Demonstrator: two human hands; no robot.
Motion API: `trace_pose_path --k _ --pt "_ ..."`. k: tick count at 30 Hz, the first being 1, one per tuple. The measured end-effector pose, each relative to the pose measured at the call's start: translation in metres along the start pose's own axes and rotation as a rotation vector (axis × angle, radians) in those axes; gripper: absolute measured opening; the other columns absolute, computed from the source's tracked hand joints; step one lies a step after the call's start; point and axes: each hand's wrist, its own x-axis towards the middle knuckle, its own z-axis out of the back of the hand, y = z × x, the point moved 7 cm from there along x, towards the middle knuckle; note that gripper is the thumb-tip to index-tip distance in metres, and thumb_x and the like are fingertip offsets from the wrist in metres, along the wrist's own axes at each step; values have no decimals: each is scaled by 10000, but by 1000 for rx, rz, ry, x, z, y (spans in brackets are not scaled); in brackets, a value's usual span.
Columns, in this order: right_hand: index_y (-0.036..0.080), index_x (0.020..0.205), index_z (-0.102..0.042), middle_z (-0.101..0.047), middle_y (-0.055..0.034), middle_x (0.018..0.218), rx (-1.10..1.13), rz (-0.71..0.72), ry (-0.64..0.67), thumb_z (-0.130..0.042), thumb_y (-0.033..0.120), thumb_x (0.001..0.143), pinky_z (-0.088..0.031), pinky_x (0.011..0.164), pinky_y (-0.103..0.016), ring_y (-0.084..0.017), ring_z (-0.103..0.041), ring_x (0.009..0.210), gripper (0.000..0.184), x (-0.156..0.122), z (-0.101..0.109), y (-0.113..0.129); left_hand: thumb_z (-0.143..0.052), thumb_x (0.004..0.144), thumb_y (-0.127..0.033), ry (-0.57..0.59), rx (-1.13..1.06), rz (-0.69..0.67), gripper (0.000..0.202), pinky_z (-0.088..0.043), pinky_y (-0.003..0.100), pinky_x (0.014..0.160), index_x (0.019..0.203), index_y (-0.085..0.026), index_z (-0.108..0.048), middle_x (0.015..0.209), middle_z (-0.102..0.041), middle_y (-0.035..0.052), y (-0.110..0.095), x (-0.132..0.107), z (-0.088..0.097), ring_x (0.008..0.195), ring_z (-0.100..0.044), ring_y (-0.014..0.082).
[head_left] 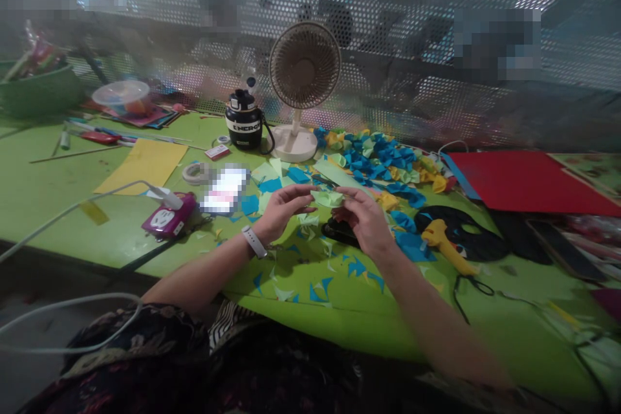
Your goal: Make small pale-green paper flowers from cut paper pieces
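Note:
A small folded piece of light green paper [327,198] is held up over the table between my two hands. The fingertips of my left hand [284,212] pinch its left end. My right hand [369,220] has its thumb and fingers closed on the right end. Just below, partly covered by my right hand, lies a black object [334,229] whose kind I cannot make out. Blue, yellow and green paper scraps [317,290] are scattered under my wrists. Behind the hands spreads a pile of crumpled paper pieces [371,158] in the same colours.
A fan [305,68] and a black bottle [244,126] stand at the back. Leftward are a lit phone [226,191], a tape roll [196,173], a purple power socket [169,215] with cables and yellow paper [143,165]. To the right are a yellow glue gun [446,246] and red sheets [538,181].

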Motion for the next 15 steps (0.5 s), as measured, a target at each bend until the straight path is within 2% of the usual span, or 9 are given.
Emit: trace_pose_path --k 5,9,15 --pt "201 1031 -656 -666 16 734 -181 147 46 -678 350 763 -516 635 -290 -133 -610 625 307 -6 -5 8 -793 721 -224 52 172 -53 298 -584 276 772 1013 -181 -763 813 -732 24 1 2 0 706 -658 107" --pt "205 1069 -652 -690 -3 776 -228 186 75 -653 369 806 -546 686 -320 -159 -640 672 310 -10 -8 11 -780 729 -232 105 264 -27 310 -591 300 783 1031 -163 -770 884 -763 54 6 3 -3 752 -691 135" --pt "219 1103 -660 -689 2 736 -169 148 19 -592 364 831 -556 661 -321 -172 -654 659 316 -5 2 8 -813 721 -331 58 179 7 328 -597 344 824 996 -154 -786 992 -772 88 6 3 0 826 -710 170"
